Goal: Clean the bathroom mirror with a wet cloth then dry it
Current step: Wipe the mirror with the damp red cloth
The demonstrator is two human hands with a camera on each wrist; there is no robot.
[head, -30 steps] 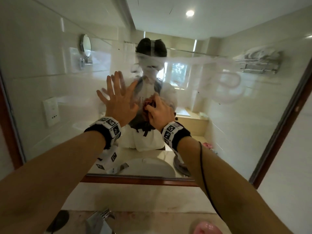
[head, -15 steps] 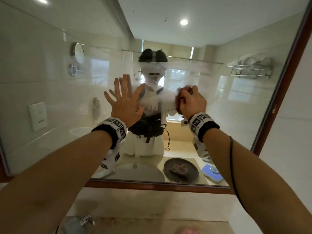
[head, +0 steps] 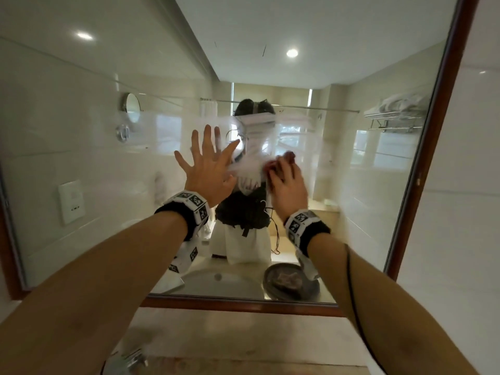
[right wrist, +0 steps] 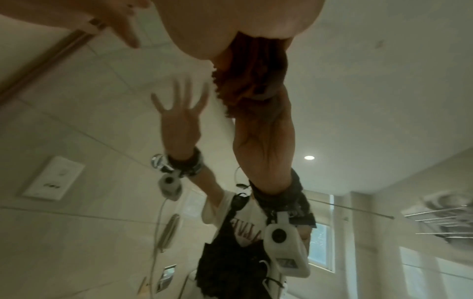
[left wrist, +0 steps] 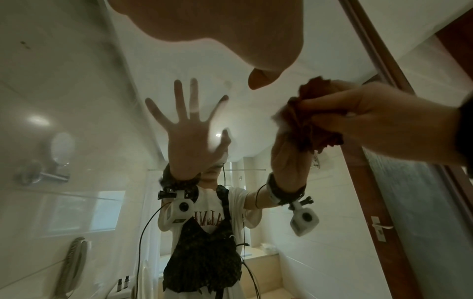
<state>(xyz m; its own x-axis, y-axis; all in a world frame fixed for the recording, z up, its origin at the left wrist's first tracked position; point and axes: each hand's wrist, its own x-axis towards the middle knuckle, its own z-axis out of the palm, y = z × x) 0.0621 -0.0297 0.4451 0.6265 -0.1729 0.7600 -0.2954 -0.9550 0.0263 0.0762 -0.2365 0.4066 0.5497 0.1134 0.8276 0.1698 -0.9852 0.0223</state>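
A large wood-framed mirror [head: 81, 117] fills the wall ahead, with wet streaks over its middle. My left hand [head: 208, 169] lies flat on the glass with its fingers spread. In the left wrist view the left hand [left wrist: 217, 24] is seen from below at the top edge. Just right of it my right hand [head: 286, 182] grips a bunched dark red cloth [head: 288, 156] and presses it against the glass. The same cloth [left wrist: 307, 121] shows crumpled in the right hand [left wrist: 384, 125], and again under the right hand [right wrist: 243, 26] as a dark red wad [right wrist: 256, 48].
The mirror's brown frame [head: 433, 131] runs down the right side, with white wall [head: 473, 212] beyond it. Below the mirror are a beige backsplash [head: 243, 334] and a chrome faucet [head: 127, 361]. A sink, a dark plate and a towel rack appear as reflections.
My right hand swept the cloth up and to the right over the glass, then back toward the left hand. The left hand stayed flat on the mirror. The head view tilted upward.
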